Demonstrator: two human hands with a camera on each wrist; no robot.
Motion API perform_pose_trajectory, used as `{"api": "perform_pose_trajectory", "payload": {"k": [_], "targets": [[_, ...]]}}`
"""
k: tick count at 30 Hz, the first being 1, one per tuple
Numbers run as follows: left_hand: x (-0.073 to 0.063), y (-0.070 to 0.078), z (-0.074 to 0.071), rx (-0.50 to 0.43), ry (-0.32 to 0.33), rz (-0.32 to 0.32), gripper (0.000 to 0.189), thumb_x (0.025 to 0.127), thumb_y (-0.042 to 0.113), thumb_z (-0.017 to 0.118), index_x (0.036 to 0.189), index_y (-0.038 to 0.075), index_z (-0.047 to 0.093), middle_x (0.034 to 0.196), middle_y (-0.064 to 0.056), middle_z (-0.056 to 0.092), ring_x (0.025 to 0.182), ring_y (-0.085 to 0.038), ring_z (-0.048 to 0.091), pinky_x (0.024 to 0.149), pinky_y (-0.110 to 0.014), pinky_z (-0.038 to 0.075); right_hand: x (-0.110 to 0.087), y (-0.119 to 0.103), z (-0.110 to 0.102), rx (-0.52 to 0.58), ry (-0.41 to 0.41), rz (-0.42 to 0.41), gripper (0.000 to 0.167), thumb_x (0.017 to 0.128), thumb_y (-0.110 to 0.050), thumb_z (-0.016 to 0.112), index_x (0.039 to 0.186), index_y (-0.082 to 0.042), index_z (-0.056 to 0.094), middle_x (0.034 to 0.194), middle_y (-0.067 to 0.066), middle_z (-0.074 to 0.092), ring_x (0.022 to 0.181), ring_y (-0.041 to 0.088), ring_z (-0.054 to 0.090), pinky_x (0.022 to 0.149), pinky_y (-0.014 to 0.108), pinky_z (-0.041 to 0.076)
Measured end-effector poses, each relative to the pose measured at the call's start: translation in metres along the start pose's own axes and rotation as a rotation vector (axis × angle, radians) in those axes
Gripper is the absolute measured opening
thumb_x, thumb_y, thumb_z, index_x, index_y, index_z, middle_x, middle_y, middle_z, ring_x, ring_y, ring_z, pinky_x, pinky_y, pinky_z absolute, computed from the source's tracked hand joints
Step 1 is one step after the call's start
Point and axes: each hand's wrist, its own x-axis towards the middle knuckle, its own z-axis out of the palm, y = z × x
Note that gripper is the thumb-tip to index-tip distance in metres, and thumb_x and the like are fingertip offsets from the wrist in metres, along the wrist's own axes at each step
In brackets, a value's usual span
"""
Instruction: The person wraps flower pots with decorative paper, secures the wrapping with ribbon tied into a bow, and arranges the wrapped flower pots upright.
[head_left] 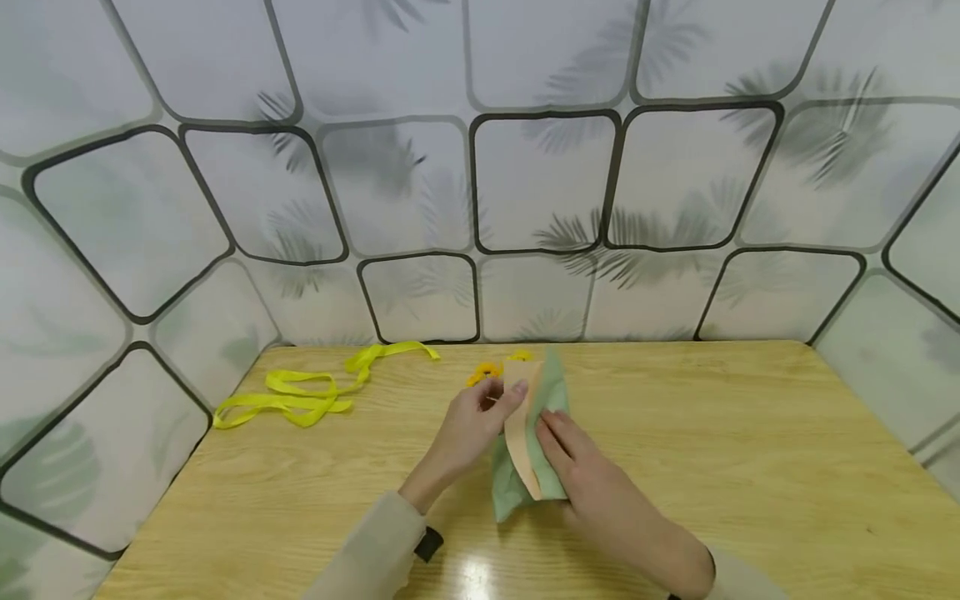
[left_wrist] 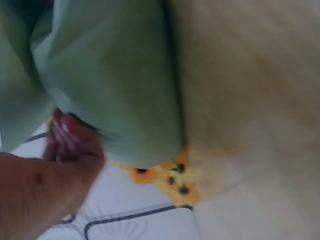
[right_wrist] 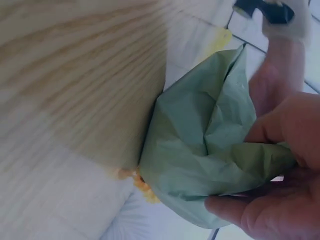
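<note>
Over a wooden table (head_left: 750,442), the left hand (head_left: 478,417) pinched green paper (right_wrist: 182,142) around yellow flowers (head_left: 486,372), while the curled right hand (head_left: 600,487) gripped its side.

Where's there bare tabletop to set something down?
The widest bare patch of table runs from the right grip to the wall on the right. A smaller one lies between the yellow ribbon and the left grip. It's crowded mid-table: both grips hold the green wrapper, with flowers just beyond.
</note>
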Motion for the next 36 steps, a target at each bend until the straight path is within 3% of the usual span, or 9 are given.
{"api": "perform_pose_trajectory", "payload": {"k": [3, 9, 14, 17, 23, 26, 30, 32, 36], "targets": [[0.009, 0.01, 0.005, 0.066, 0.058, -0.08, 0.053, 0.093, 0.058, 0.067, 0.112, 0.009, 0.071, 0.103, -0.008, 0.074, 0.081, -0.015, 0.071, 0.069, -0.029, 0.059, 0.0, -0.002, 0.0, -0.034, -0.018, -0.022, 0.083, 0.071, 0.01, 0.068, 0.149, 0.012, 0.042, 0.156, 0.027, 0.042, 0.144, 0.046, 0.043, 0.107, 0.051, 0.049], [0.015, 0.018, 0.009, 0.093, 0.137, -0.205, 0.04, 0.091, 0.039, 0.074, 0.096, 0.001, 0.065, 0.08, -0.01, 0.067, 0.06, -0.015, 0.065, 0.053, -0.027, 0.053, -0.001, -0.004, 0.001, -0.026, -0.053, -0.025, 0.086, 0.074, 0.002, 0.071, 0.152, 0.012, 0.036, 0.159, 0.029, 0.035, 0.148, 0.048, 0.036, 0.11, 0.051, 0.047], [0.015, 0.013, 0.006, -0.06, 0.149, -0.262, 0.029, 0.091, 0.029, 0.07, 0.092, 0.001, 0.064, 0.074, -0.004, 0.066, 0.057, -0.011, 0.063, 0.054, -0.025, 0.053, -0.003, -0.005, 0.003, 0.053, -0.113, -0.007, 0.095, 0.077, -0.005, 0.068, 0.158, 0.009, 0.021, 0.168, 0.028, 0.015, 0.154, 0.049, 0.02, 0.116, 0.055, 0.038], [0.016, 0.008, 0.005, -0.161, 0.131, -0.273, 0.025, 0.092, 0.025, 0.068, 0.094, 0.0, 0.067, 0.074, -0.003, 0.069, 0.059, -0.009, 0.066, 0.056, -0.023, 0.055, -0.006, -0.004, 0.006, 0.031, -0.107, -0.03, 0.102, 0.074, -0.007, 0.067, 0.159, 0.009, 0.016, 0.169, 0.029, 0.008, 0.155, 0.05, 0.016, 0.119, 0.056, 0.033], [0.017, 0.001, 0.002, -0.296, 0.068, -0.306, 0.033, 0.094, 0.025, 0.068, 0.108, -0.005, 0.067, 0.083, -0.004, 0.074, 0.066, -0.009, 0.071, 0.061, -0.021, 0.058, -0.01, -0.001, 0.012, -0.01, -0.083, -0.065, 0.11, 0.07, -0.011, 0.07, 0.162, 0.005, 0.011, 0.17, 0.027, 0.004, 0.156, 0.048, 0.013, 0.127, 0.035, 0.007], [0.017, -0.002, 0.0, -0.331, 0.053, -0.318, 0.039, 0.094, 0.026, 0.071, 0.114, -0.006, 0.064, 0.088, -0.007, 0.075, 0.068, -0.009, 0.072, 0.062, -0.021, 0.059, -0.011, 0.0, 0.013, -0.009, -0.079, -0.074, 0.112, 0.069, -0.013, 0.072, 0.162, 0.003, 0.012, 0.17, 0.027, 0.005, 0.156, 0.049, 0.014, 0.128, 0.036, 0.011], [0.017, -0.006, -0.002, -0.366, 0.06, -0.326, 0.043, 0.092, 0.026, 0.074, 0.119, -0.007, 0.063, 0.093, -0.008, 0.075, 0.071, -0.01, 0.073, 0.065, -0.022, 0.06, -0.01, 0.001, 0.014, -0.021, -0.072, -0.093, 0.111, 0.069, -0.015, 0.075, 0.161, 0.004, 0.015, 0.169, 0.028, 0.009, 0.154, 0.051, 0.018, 0.119, 0.053, 0.035], [0.017, -0.008, -0.002, -0.378, 0.069, -0.339, 0.043, 0.091, 0.025, 0.075, 0.119, -0.006, 0.064, 0.092, -0.007, 0.075, 0.072, -0.01, 0.073, 0.066, -0.022, 0.06, -0.009, 0.001, 0.013, -0.008, -0.088, -0.095, 0.11, 0.071, -0.016, 0.075, 0.161, 0.004, 0.015, 0.168, 0.029, 0.009, 0.154, 0.052, 0.017, 0.117, 0.055, 0.037], [0.017, -0.013, -0.001, -0.4, 0.08, -0.383, 0.042, 0.09, 0.024, 0.077, 0.119, -0.004, 0.066, 0.091, -0.005, 0.075, 0.072, -0.009, 0.072, 0.066, -0.022, 0.06, -0.006, 0.002, 0.006, 0.11, -0.201, -0.054, 0.107, 0.083, -0.024, 0.075, 0.164, -0.003, 0.008, 0.171, 0.024, 0.001, 0.155, 0.051, 0.011, 0.114, 0.058, 0.041]]}}
